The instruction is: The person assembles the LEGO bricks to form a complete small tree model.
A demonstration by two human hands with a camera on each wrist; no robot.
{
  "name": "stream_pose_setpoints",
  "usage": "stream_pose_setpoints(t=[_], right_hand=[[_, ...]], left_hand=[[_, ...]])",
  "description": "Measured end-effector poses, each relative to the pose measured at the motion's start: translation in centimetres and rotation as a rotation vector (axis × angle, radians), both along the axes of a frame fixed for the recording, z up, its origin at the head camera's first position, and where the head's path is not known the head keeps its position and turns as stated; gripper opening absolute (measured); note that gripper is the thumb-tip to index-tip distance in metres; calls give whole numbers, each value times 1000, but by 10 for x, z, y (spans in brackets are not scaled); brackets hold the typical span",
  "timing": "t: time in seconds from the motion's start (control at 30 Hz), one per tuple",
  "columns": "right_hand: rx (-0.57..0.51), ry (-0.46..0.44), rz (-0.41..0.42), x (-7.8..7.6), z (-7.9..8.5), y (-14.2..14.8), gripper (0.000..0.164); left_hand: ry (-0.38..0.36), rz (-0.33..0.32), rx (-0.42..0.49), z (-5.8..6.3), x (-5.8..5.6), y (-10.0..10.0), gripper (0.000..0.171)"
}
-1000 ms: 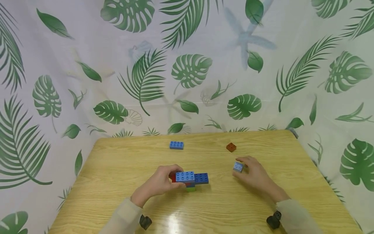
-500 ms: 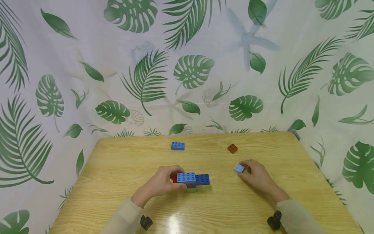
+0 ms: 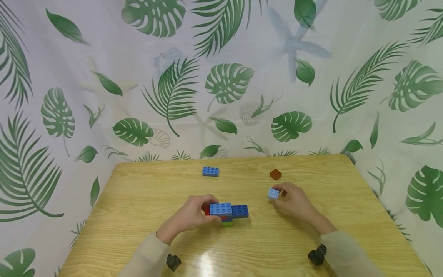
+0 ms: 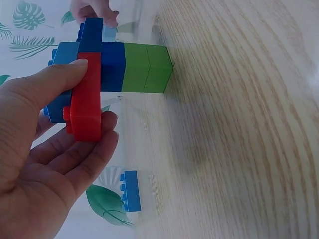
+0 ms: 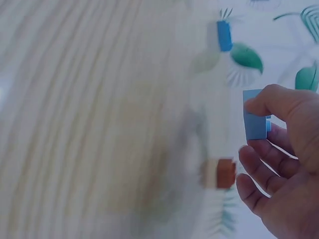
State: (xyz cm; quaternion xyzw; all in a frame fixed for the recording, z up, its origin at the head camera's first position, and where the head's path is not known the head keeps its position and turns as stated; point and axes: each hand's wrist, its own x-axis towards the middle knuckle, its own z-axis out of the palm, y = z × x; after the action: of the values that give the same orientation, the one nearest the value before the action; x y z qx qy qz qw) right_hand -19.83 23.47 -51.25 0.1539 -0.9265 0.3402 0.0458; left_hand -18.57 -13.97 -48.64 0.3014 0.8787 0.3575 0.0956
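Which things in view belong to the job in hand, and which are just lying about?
In the job:
stack, gripped by the left hand
pale brick, pinched by the right hand

Lying about, though perhaps for later:
blue brick, on the table
brown brick, also there

Stack (image 3: pixel 220 208): in the left grip (image 3: pixel 192 212), over the worktop (image 3: pixel 145 188)'s middle, before the far-left brick (image 3: pixel 210 172).
Held brick (image 3: pixel 273 193): in the right grip (image 3: pixel 294 199), right of the stack and a little farther back.
Far-left brick: on the worktop near its back edge, left of the far-right brick (image 3: pixel 275 174).
Far-right brick: on the worktop, behind the held brick.
Cloth (image 3: pixel 194 115): behind the worktop and along both sides.
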Motion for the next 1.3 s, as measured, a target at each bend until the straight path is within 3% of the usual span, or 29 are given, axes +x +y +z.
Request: stream_pose_setpoints(t=[0.5,1.07,1.3], right_hand=[[-44,9,204,12,33,-45,33],[-61,3,347,20,35,-77,32],[-46,0,365,21,34,-85,32]], left_hand=[[-28,2,16,4,1,1,34],[-32,1,4,3,0,0,29],[-30,-6,18,3,0,0,26]])
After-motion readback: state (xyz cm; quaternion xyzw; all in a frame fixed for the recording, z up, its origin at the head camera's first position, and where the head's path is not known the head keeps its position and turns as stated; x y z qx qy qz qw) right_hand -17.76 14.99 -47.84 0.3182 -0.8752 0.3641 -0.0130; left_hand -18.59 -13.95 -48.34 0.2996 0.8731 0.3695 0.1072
